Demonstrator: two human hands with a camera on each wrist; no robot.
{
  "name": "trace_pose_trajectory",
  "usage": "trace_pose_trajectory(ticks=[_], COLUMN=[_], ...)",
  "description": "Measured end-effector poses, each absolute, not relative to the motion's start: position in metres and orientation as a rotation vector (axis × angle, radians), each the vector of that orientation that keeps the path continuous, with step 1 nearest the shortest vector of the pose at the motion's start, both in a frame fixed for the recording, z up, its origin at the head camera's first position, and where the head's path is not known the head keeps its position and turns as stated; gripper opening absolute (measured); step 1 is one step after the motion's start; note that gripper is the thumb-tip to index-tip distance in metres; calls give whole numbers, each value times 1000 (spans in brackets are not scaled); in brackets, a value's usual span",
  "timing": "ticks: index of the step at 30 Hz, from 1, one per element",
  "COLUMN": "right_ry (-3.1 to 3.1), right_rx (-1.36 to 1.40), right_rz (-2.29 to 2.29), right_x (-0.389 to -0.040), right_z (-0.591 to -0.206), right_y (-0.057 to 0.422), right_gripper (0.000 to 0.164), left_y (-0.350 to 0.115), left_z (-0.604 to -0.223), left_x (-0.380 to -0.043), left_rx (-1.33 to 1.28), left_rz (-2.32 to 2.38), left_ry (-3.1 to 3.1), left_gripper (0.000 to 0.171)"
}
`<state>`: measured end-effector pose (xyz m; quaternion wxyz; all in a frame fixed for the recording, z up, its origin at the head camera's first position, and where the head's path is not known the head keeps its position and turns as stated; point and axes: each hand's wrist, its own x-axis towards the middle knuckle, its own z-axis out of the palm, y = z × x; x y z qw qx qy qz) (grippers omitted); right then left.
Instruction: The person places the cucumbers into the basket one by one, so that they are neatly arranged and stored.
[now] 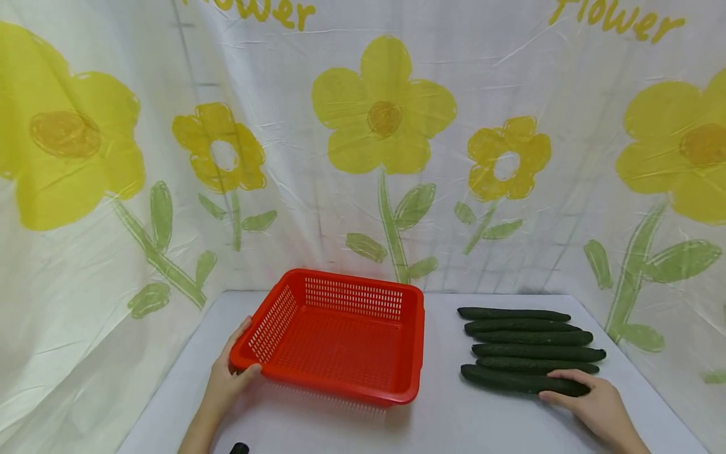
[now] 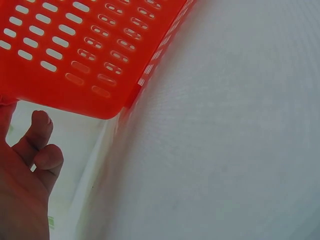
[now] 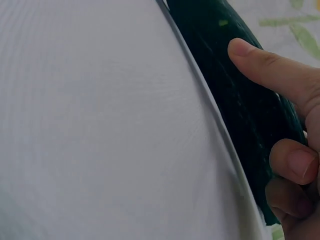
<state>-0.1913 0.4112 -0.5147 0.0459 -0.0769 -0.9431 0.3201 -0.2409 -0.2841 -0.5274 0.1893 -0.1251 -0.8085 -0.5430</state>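
Note:
A red plastic basket (image 1: 340, 343) with slotted walls stands on the left half of the table, nothing inside it. My left hand (image 1: 227, 375) holds its rim at the near left corner, thumb over the front edge. In the left wrist view the basket's slotted wall (image 2: 75, 55) fills the upper left. Several dark green cucumbers lie side by side at the right, roughly parallel. My right hand (image 1: 595, 403) grips the right end of the nearest cucumber (image 1: 505, 378), with the thumb on its near side. In the right wrist view, fingers and thumb lie along this cucumber (image 3: 235, 100).
Both basket and cucumbers rest on a white table (image 1: 442, 416). Behind and beside it hangs a white curtain (image 1: 351, 208) with yellow flowers. A small black object (image 1: 240, 448) pokes in at the bottom edge, mostly cut off.

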Motion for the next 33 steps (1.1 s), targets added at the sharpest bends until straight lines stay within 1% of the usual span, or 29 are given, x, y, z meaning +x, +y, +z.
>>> trace_pose_trajectory(ticks=[8, 16, 25, 33], right_ry=[-2788, -2716, -2626, -2581], right_rx=[-259, -159, -39, 11], right_rz=[1070, 1160, 1210, 1250], right_x=[-202, -224, -249, -266], right_z=[-496, -474, -456, -444], right_y=[397, 371, 332, 295], right_gripper=[65, 70, 63, 63], left_y=[-284, -284, -285, -284], left_z=[-527, -529, -533, -530], left_x=[-240, -242, -244, -242], left_rx=[-371, -376, -397, -373], left_rz=[-1558, -1579, -1601, -1603], left_ry=[-2256, -2238, -2207, -2232], left_gripper=[89, 89, 90, 89])
